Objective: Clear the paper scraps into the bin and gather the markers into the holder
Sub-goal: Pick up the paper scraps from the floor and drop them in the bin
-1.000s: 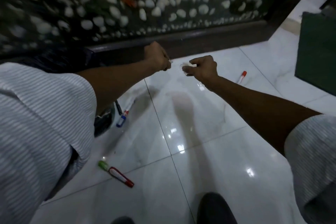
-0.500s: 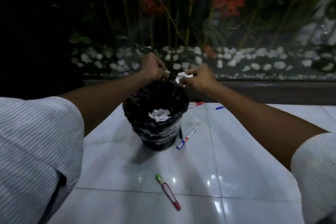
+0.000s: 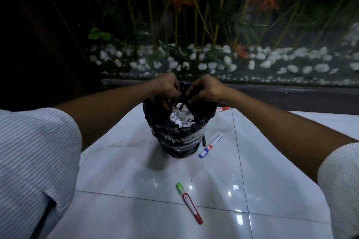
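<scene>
A bin lined with a black bag (image 3: 174,141) stands on the white tiled floor, with a heap of white paper scraps (image 3: 181,119) inside. My left hand (image 3: 167,85) and my right hand (image 3: 206,88) hang side by side over its mouth, fingers loose and pointing down. A few scraps sit just under the fingertips. A red marker with a green cap (image 3: 189,203) lies in front of the bin. A white marker with a blue cap (image 3: 210,145) and a short black marker (image 3: 204,141) lie at its right. Behind it lies a red marker (image 3: 223,109). No holder is in view.
A dark wooden ledge (image 3: 291,95) runs across behind the bin, with white pebbles (image 3: 252,64) and plants with orange flowers above it. The far left is dark. Glossy floor tiles (image 3: 136,219) stretch towards me between my striped sleeves.
The view swung from bare floor to the bin. Both hands carried scraps over it, dropped into its mouth and let them go; the scrap once pinched in my right hand is gone.
</scene>
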{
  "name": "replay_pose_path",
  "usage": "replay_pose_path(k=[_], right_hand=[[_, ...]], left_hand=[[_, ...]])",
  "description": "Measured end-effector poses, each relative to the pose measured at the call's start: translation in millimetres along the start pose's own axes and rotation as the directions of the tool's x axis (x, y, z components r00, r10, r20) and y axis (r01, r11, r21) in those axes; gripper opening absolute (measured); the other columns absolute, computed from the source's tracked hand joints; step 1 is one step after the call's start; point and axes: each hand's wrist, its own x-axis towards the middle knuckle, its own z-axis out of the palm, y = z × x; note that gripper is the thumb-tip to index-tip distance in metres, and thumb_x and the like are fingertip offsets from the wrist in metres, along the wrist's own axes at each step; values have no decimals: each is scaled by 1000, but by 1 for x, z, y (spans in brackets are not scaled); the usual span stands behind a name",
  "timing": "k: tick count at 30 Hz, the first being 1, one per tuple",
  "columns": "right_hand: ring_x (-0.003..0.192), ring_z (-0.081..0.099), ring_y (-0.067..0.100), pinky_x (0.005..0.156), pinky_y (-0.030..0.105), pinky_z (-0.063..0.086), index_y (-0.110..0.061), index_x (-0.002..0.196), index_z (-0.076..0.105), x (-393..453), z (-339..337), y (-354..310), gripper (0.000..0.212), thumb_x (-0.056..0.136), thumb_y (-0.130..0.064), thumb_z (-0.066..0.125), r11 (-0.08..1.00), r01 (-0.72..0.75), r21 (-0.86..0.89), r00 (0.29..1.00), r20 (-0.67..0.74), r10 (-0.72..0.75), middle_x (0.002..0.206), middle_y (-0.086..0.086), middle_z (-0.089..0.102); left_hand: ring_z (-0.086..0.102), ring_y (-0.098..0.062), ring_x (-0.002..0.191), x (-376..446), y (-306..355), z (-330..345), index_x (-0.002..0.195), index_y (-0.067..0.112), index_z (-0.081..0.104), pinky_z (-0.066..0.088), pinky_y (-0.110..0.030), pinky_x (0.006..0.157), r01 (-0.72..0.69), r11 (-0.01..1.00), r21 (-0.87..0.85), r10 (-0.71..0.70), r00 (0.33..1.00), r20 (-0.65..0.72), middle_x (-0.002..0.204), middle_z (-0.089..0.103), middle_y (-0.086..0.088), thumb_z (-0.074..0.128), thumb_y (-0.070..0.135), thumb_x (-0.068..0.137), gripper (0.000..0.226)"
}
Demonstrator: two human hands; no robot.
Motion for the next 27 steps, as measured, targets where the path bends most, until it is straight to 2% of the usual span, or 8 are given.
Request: replay_pose_path(k=[2, 5, 10, 13, 16, 18, 24, 27], right_hand=[[86, 76, 27, 78, 37, 63, -4, 97, 79, -6, -5, 2, 25, 74, -2, 87, 972, -32, 232, 999, 0, 33, 91, 17, 78], [88, 74, 41, 75, 43, 65, 18, 103, 66, -17, -11, 10, 23, 81, 17, 73, 820, -90, 566, 993, -16, 120, 93, 32, 71], [79, 74, 36, 70, 38, 66, 13, 88, 68, -33, -35, 41, 10, 80, 18, 72, 684, -101, 722, 946, -144, 291, 91, 26, 70], [73, 74, 33, 69, 37, 66, 16, 89, 68, -56, -49, 74, 12, 79, 19, 73, 695, -153, 702, 902, -188, 388, 89, 26, 70], [78, 73, 42, 70, 36, 66, 10, 81, 68, -86, -59, 118, 11, 79, 19, 74, 707, -228, 669, 844, -227, 486, 83, 25, 70], [85, 75, 45, 78, 42, 65, 7, 82, 71, -108, -63, 153, 11, 78, 15, 77, 721, -282, 633, 801, -259, 540, 86, 27, 72], [74, 77, 28, 72, 40, 66, -3, 90, 80, -173, -75, 253, 19, 73, -5, 89, 746, -558, 364, 610, -429, 666, 87, 15, 78], [79, 77, 29, 82, 42, 64, -4, 99, 79, -195, -72, 294, 31, 72, -11, 91, 691, -680, 246, 552, -447, 703, 93, 14, 77]], left_hand=[[78, -37, 72, 3, 10, -1, 96, -7, 74, 65, -54, 65, -1, 1000, 17, 2, 999, -42, 81, 76, -26, 64, -8, 85, 15], [77, -32, 60, 9, 26, 0, 81, -6, 75, 65, -50, 56, -64, 998, 25, 68, 979, -193, 69, 76, -19, 58, 0, 86, 19], [69, -23, 45, 41, 50, 22, 60, 5, 70, 61, -40, 45, -286, 958, 10, 249, 816, -523, 55, 69, -12, 59, 7, 77, 20], [61, -19, 53, 55, 81, 48, 51, 14, 59, 51, -33, 49, -375, 916, 145, 387, 726, -568, 53, 61, -3, 59, 14, 68, 17], [57, -24, 56, 60, 120, 82, 52, 18, 49, 42, -30, 51, -472, 842, 260, 536, 688, -490, 56, 57, -3, 56, 19, 66, 15], [57, -27, 58, 63, 142, 110, 58, 17, 55, 45, -31, 52, -509, 799, 321, 601, 693, -399, 60, 61, -4, 57, 19, 65, 8], [67, -28, 68, 84, 176, 187, 73, 16, 71, 54, -33, 58, -578, 772, 264, 621, 775, -117, 72, 70, -3, 58, 16, 64, 15], [69, -26, 75, 103, 177, 224, 79, 18, 73, 61, -38, 67, -566, 795, 217, 583, 812, -16, 83, 72, -3, 63, 11, 63, 20]])
